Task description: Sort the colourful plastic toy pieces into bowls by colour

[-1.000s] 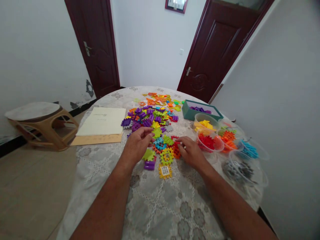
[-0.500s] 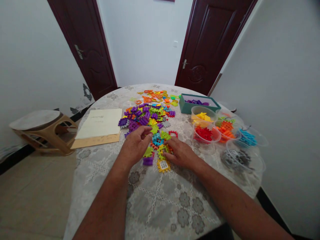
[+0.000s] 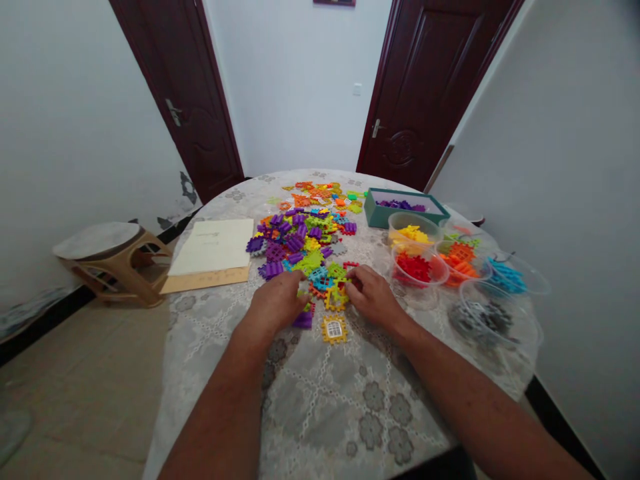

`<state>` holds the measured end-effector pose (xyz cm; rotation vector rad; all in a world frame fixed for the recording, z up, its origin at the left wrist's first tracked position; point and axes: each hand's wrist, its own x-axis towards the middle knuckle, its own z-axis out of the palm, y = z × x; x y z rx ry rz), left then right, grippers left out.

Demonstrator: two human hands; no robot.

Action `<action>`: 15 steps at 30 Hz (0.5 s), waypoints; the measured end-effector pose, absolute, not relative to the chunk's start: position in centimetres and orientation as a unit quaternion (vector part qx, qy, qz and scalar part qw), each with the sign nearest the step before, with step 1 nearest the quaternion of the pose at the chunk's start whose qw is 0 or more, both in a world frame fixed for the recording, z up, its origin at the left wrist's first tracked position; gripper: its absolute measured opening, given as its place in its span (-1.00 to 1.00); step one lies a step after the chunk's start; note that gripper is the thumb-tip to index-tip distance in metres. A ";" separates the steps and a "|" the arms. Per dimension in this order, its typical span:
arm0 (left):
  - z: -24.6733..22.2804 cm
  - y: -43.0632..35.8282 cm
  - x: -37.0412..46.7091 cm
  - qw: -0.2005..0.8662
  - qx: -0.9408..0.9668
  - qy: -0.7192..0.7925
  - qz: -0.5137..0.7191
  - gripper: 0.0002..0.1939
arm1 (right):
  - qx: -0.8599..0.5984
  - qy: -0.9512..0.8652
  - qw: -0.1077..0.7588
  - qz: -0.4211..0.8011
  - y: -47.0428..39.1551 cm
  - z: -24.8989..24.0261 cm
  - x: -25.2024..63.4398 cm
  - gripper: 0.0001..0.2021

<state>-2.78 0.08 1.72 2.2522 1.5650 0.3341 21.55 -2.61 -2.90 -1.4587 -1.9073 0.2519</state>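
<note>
Left hand (image 3: 277, 303) and right hand (image 3: 374, 297) rest curled on notched plastic building tiles (image 3: 327, 287) mid-desk; whether either grips one, I cannot tell. Lace-patterned cloth (image 3: 325, 407) covers the round desk. Nearby booklet (image 3: 214, 245) print is unreadable.

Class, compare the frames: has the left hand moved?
Yes. The left hand has come down toward the purple block, away from the purple heap farther up the table.

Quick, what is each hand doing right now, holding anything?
Left hand: curled on the colourful pieces; grip cannot be told.
Right hand: fingers on the same pieces; grip cannot be told.
</note>
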 end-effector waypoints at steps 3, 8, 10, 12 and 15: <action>1.3 -0.2 -2.6 0.162 0.801 0.572 0.062 -0.61 | -0.579 -0.712 0.386 0.099 -2.7 -2.5 21.8 -0.93; 0.6 -0.2 -2.2 0.138 0.795 0.589 0.037 -0.54 | -0.574 -0.711 0.377 0.154 -3.0 -2.4 21.8 -0.95; 0.4 0.0 -2.2 0.142 0.796 0.587 0.042 -0.55 | -0.561 -0.717 0.380 0.164 -3.1 -2.4 21.7 -0.92; 0.3 0.2 -2.5 0.159 0.803 0.571 0.071 -0.61 | -0.550 -0.719 0.388 0.175 -3.2 -2.4 21.6 -0.92; 0.5 0.3 -2.7 0.197 0.812 0.530 0.143 -0.64 | -0.534 -0.708 0.406 0.222 -3.3 -2.7 21.3 -0.93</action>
